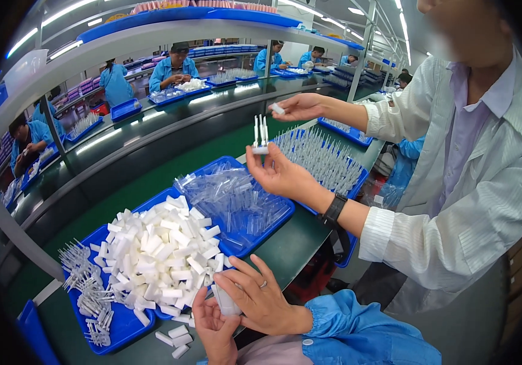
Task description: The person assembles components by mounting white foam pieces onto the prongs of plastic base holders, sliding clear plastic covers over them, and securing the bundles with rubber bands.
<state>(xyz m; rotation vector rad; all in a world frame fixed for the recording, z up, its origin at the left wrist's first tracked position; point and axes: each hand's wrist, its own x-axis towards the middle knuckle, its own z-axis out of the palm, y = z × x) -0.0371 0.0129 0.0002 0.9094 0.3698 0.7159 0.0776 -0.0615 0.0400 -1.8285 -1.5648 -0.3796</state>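
Low in the picture, my left hand and my right hand, which wears a ring, close together around a whitish plastic piece. The fingers of both hands cover part of it. Just beyond my hands lies a large heap of white rectangular plastic caps on a blue tray, with a few loose caps on the table beside it. To the left, a blue tray carries bunches of thin white sticks with metallic parts. Clear plastic sleeves fill another tray behind the heap.
At the right stands a person in a white coat, one hand holding a white base with upright sticks, the other a small white piece. Trays of upright sticks lie behind. Workers in blue sit across a conveyor.
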